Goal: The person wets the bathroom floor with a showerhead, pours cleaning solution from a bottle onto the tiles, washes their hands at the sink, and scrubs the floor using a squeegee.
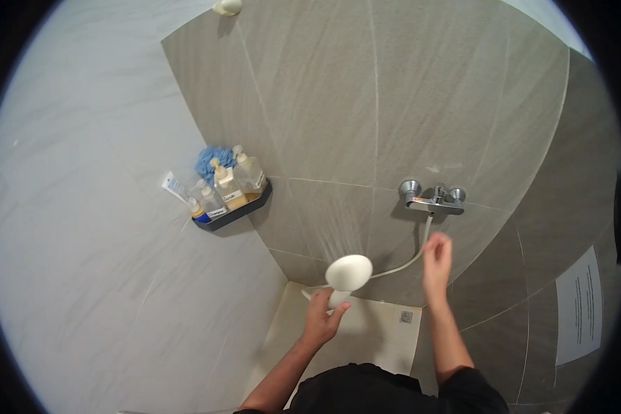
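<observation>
My left hand (322, 319) is wrapped around the handle of a white shower head (350, 273). Fine streams of water spray from it toward the tiled wall. A pale shower hose (410, 263) runs from the shower head up to the chrome mixer tap (435, 201) on the wall. Below the tap, my right hand (437, 257) is raised close to the hose, its fingers curled together and slightly blurred. Nothing shows in that hand, and it appears apart from the tap.
A dark corner shelf (236, 215) carries several pump bottles, a tube and a blue bath puff (214, 163). A white wall bracket (228, 7) sits high up. The floor has a drain (406, 317). A printed sheet (578, 309) hangs on the right wall.
</observation>
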